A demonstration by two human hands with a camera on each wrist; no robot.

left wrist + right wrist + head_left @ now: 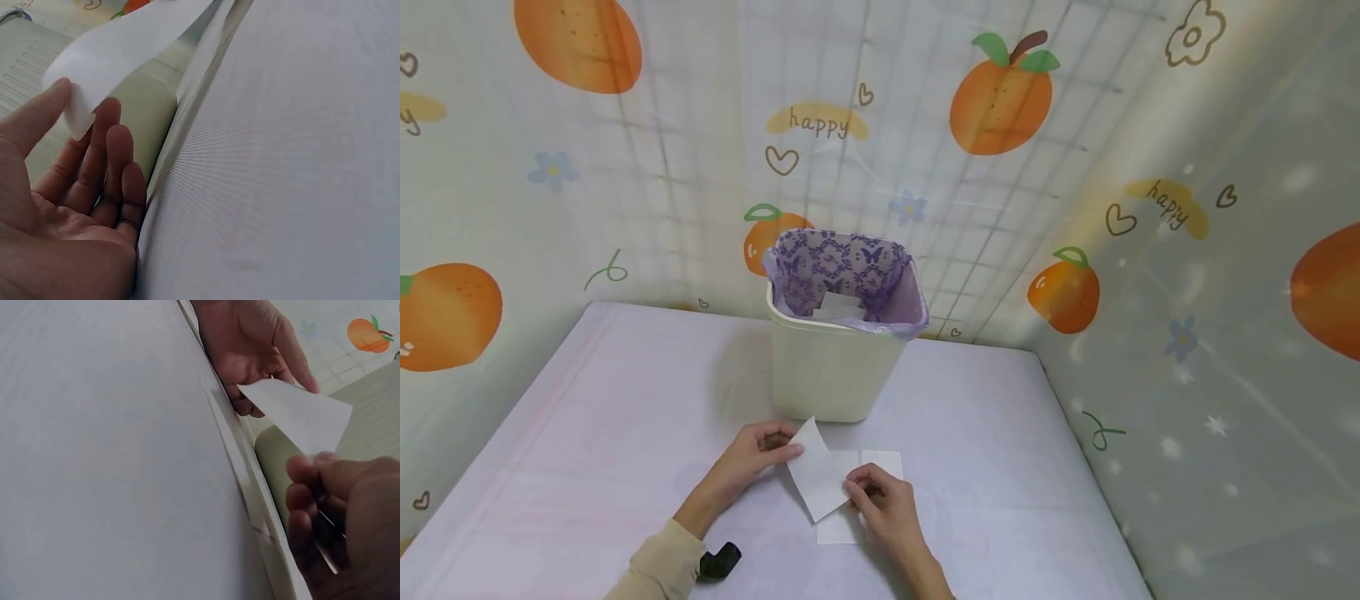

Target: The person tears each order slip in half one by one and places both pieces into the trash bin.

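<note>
A sheet of white paper (pixel 817 477) is held up between both hands, tilted above the table. My left hand (pixel 752 457) pinches its left edge between thumb and fingers; the left wrist view shows the thumb on the paper (pixel 131 56) with the other fingers (pixel 119 150) loosely bent. My right hand (pixel 883 504) pinches the opposite side, its fingertips at the corner in the right wrist view. Beneath lie more white paper pieces (pixel 882 462), flat on the table and partly hidden by the held sheet and the right hand.
Just behind the hands stands a cream trash bin (pixel 835 371) lined with a purple patterned bag (pixel 850 267); white paper pieces (pixel 839 305) lie inside. A black object (pixel 720 562) is by the left sleeve. The table (pixel 1000 467) meets orange-printed curtains (pixel 685 167) at back and sides.
</note>
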